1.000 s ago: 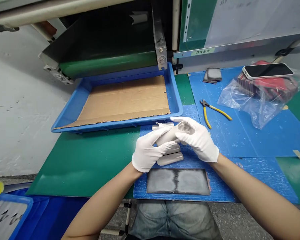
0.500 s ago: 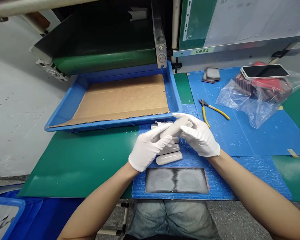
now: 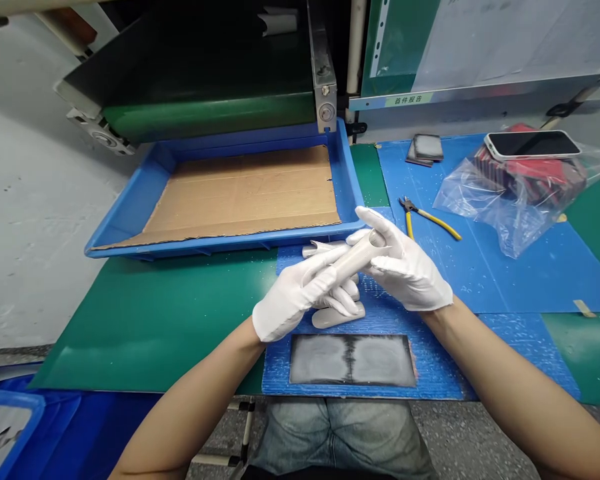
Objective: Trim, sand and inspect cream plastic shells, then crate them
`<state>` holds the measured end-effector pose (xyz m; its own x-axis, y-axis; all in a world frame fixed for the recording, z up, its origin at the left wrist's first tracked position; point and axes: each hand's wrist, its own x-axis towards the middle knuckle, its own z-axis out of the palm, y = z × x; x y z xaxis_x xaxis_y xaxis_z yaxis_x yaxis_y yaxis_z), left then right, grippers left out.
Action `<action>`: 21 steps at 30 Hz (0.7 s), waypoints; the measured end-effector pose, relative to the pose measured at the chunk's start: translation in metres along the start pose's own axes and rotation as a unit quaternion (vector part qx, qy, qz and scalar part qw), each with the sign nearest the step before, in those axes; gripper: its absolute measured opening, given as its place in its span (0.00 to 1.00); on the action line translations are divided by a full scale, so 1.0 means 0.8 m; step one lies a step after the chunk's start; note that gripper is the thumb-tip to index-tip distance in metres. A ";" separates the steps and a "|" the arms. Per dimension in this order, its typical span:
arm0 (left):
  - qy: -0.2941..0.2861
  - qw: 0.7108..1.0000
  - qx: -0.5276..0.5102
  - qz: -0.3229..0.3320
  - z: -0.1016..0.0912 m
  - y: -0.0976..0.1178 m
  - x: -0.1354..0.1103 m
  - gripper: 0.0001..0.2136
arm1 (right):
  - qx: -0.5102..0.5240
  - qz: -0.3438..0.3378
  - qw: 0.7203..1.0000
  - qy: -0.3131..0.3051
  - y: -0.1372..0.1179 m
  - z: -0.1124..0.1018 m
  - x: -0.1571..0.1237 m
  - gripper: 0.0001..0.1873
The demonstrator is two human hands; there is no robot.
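My left hand (image 3: pixel 293 293), in a white glove, is closed around a light grey plastic tube-shaped part (image 3: pixel 357 259). The part tilts up to the right, with its hollow, notched end showing. Around that end is my right hand (image 3: pixel 405 267), also gloved, its index finger and thumb spread apart. Some right fingers lie behind the part; whether they touch it I cannot tell. Beneath my left hand, similar grey parts (image 3: pixel 337 315) lie on the blue sheet, partly hidden. Nearer my body is a worn black-and-grey rectangular sanding pad (image 3: pixel 353 360).
A blue tray (image 3: pixel 215 243) lined with cardboard (image 3: pixel 245 193) stands under a green conveyor belt (image 3: pixel 210 115). To the right lie yellow-handled cutters (image 3: pixel 433 220), small dark pads (image 3: pixel 427 148), and a phone (image 3: pixel 533 143) on a plastic bag (image 3: pixel 510 213) of red-and-black pieces.
The grey part has turned so its hollow end faces up and right. My right index finger and thumb have spread away from it, while my left hand keeps hold.
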<state>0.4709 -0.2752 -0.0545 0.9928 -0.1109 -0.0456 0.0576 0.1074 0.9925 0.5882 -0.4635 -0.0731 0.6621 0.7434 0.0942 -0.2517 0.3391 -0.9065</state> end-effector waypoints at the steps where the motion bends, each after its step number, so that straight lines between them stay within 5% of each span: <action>1: 0.002 1.000 -0.021 -0.011 0.001 -0.001 0.001 0.31 | -0.002 0.001 1.000 0.003 0.000 0.000 0.000 0.39; 7: 0.038 0.997 -0.058 -0.019 0.009 -0.021 0.007 0.28 | -0.089 -0.016 0.995 0.046 0.004 0.005 0.001 0.32; 11: 0.101 0.983 0.124 0.087 0.005 -0.036 0.007 0.20 | -0.184 -0.060 0.980 0.042 -0.003 0.015 -0.004 0.21; 17: 0.154 0.851 0.393 0.313 -0.003 -0.041 0.006 0.11 | -0.333 -0.172 0.927 0.018 -0.010 0.029 -0.015 0.14; 21: 0.166 0.797 0.454 0.363 -0.005 -0.045 0.009 0.14 | -0.373 -0.184 0.909 0.007 -0.009 0.029 -0.018 0.15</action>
<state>0.4764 -0.2759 -0.0911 0.7121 -0.0623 0.6993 -0.4944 -0.7517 0.4365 0.5640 -0.4630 -0.0585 0.6149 0.6491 0.4478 0.5345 0.0745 -0.8419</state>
